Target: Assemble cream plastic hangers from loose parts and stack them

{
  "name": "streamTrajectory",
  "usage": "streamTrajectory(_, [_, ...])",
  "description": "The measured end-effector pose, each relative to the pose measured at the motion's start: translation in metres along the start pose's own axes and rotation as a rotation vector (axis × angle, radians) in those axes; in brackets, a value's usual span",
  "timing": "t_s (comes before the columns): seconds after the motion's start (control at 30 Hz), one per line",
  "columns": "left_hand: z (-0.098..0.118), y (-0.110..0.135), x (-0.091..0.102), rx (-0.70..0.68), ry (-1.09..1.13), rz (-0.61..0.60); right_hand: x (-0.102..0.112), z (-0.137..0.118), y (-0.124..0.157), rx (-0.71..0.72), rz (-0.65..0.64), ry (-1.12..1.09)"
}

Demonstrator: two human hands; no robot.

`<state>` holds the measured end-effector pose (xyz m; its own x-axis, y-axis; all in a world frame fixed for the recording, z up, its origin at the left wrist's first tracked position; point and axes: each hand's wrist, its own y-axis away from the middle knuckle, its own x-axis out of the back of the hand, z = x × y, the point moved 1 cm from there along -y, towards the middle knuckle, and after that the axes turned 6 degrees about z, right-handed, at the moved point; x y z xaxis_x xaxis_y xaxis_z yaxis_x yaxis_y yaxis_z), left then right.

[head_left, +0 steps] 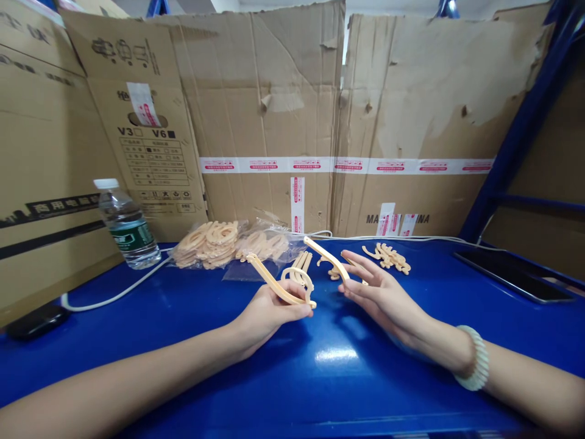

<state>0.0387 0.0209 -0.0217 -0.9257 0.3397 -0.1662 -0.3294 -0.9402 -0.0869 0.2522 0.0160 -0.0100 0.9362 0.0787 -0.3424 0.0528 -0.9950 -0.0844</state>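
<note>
My left hand (267,314) pinches a curved, pale wood-coloured strip (273,283) between thumb and fingers, its far end tilted up to the left. Just beyond those fingertips is a pale ring-shaped piece (305,272); whether the hand holds it too, I cannot tell. Opposite, my right hand (388,299) grips a similar bent strip (323,252) by its lower end. Another thin pale piece (354,263) shows among the right fingers, partly hidden. Behind the hands, several straight pale sticks (301,262) lie on the blue table (292,390).
Clear bags of pale flat pieces (208,244) and rings (265,241) lie at the back. Small wavy pieces (388,257) are to their right. A water bottle (130,228) and black object (39,321) stand left, a dark flat tablet-like device (512,277) right. Cardboard (269,122) walls the back.
</note>
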Motion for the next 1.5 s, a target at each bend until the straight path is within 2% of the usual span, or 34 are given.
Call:
streamTrajectory(0.17, [0.0, 0.0, 0.0, -0.032, -0.11, -0.015, -0.008, 0.011, 0.002, -0.167, -0.143, -0.043])
streamTrajectory(0.23, [0.001, 0.001, -0.001, -0.018, -0.166, -0.001, -0.011, 0.015, 0.004, -0.161, -0.201, -0.01])
streamTrajectory(0.33, [0.003, 0.003, -0.003, 0.046, -0.201, -0.02, -0.013, 0.017, 0.006, -0.065, -0.254, 0.099])
streamTrajectory(0.43, [0.004, 0.005, -0.004, 0.079, -0.205, -0.042, -0.013, 0.016, 0.007, 0.015, -0.269, 0.202])
streamTrajectory(0.57, [0.004, 0.006, -0.003, 0.094, -0.199, -0.055, -0.013, 0.014, 0.007, 0.04, -0.293, 0.25])
streamTrajectory(0.7, [0.004, 0.005, -0.003, 0.07, -0.218, -0.105, -0.013, 0.014, 0.008, 0.04, -0.299, 0.27])
streamTrajectory(1.2, [0.006, 0.007, -0.005, 0.045, -0.22, -0.131, -0.014, 0.014, 0.009, 0.034, -0.259, 0.308])
streamTrajectory(1.5, [0.002, 0.007, -0.006, 0.054, -0.221, -0.099, -0.017, 0.012, 0.011, 0.101, -0.306, 0.338])
